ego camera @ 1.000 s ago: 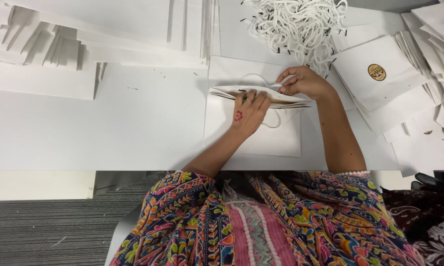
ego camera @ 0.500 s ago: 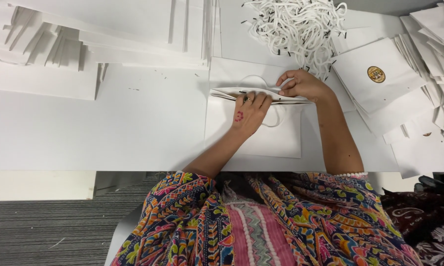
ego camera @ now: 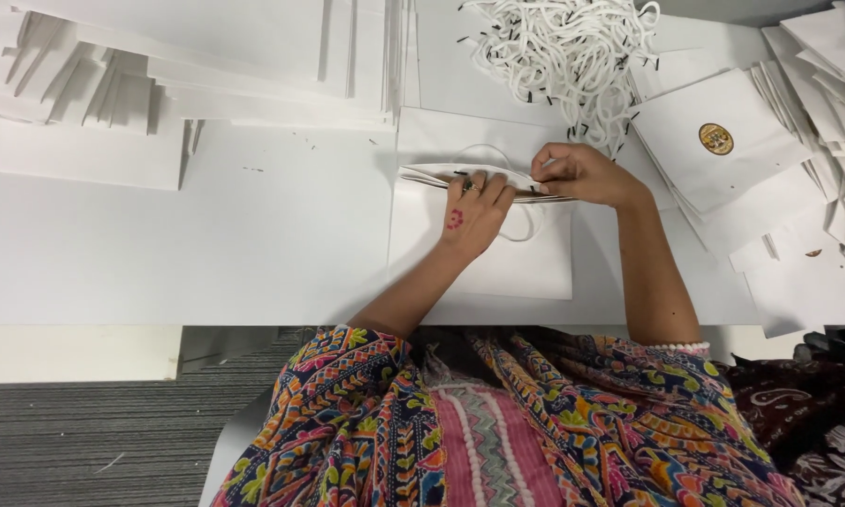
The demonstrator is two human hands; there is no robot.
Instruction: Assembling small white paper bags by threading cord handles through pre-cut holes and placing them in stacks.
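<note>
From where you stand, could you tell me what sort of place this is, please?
It looks like a workshop bench for assembling paper bags by hand. Stacks of flat white bags cover the white table, a heap of white cord handles lies nearby, and both hands work on a white bag.

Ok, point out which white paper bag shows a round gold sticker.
The bag topping the fanned stack right of the right hand; the bag under the hands shows none.
</note>
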